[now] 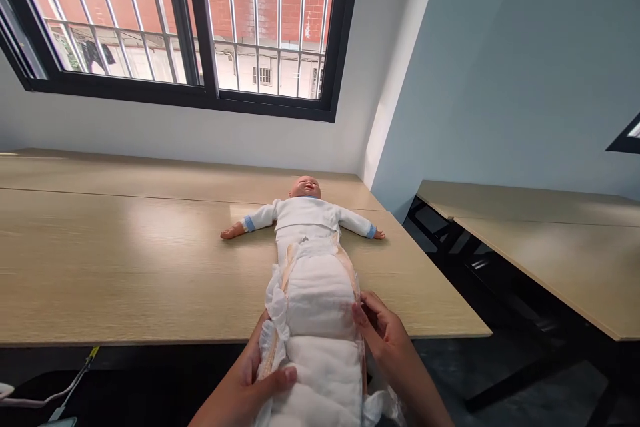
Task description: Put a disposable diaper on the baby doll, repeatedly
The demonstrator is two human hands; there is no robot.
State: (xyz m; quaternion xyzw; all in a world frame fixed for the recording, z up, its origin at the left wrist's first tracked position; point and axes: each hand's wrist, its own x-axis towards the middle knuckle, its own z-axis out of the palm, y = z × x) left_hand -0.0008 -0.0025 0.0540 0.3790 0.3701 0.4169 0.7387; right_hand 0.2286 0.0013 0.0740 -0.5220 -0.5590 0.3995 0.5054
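Note:
A white diaper [323, 303] with ruffled, peach-edged sides is spread open lengthwise. Its far end lies over the lower body of a baby doll [307, 213], and its near end hangs past the table's front edge. My left hand [255, 367] grips the diaper's left side, thumb on top and fingers underneath. On the right edge, my right hand [383, 330] is closed with thumb and fingers pinching the border. The doll lies on its back, arms stretched out, in a white top with blue cuffs. Its legs are hidden by the diaper.
The doll rests on a light wooden table [125, 267] beneath a barred window [270, 27]. Across a gap to the right stands a second table [560, 247]. White cables [65, 390] hang at the lower left, below the table's front edge.

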